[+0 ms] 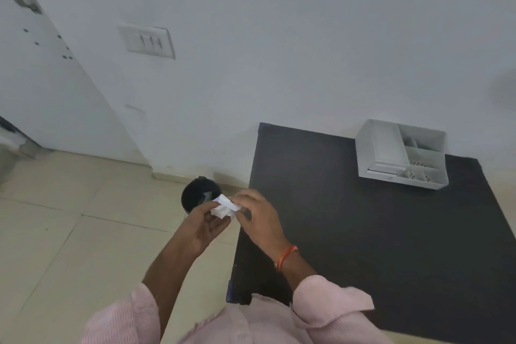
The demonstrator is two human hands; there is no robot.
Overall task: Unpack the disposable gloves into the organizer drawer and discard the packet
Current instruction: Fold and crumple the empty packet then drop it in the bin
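A small crumpled white packet with a trace of blue print (224,206) is held between both hands, above the floor just off the left edge of the dark square table (363,232). It is pinched from below by the fingers of the left hand (202,227) and from above by the closed fingertips of the right hand (258,213). Directly beyond it a round black bin (195,194) stands on the pale tiled floor. The white plastic compartmented organizer (402,156) sits well apart at the table's far side. The discarding step appears to be in hand; whether gloves remain inside cannot be told. Next, the packet would need carrying over the bin's mouth and releasing.
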